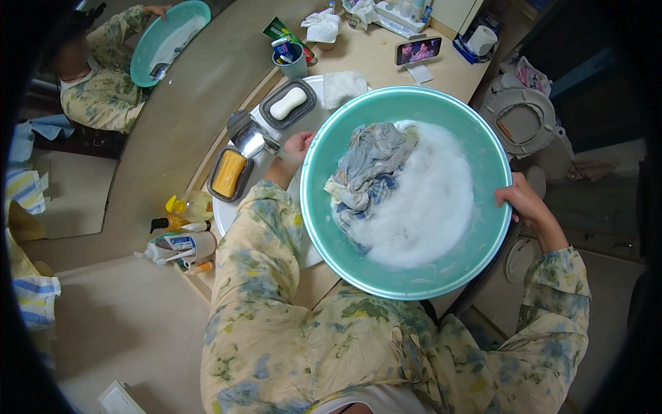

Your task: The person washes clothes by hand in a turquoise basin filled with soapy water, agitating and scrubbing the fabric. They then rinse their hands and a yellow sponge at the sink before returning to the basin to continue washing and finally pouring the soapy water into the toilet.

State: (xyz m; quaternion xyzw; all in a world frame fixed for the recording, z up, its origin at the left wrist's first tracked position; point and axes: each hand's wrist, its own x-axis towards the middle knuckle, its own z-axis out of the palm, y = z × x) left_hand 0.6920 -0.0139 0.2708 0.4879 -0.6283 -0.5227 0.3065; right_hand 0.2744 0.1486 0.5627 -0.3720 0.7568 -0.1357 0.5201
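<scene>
A teal plastic basin is tilted in front of me over the sink's right side. White suds fill much of its bottom, and a heap of wet grey and blue-checked cloth lies at their left. My right hand grips the right rim, thumb on the inside. At the basin's left outer side is my left hand, near the spout of a chrome faucet. The basin hides its fingertips, so its hold cannot be made out.
On the white sink sit a white soap bar, a yellow soap bar and a folded white cloth. Bottles and a toothbrush cup stand left. A propped phone stands behind; a mirror lines the left.
</scene>
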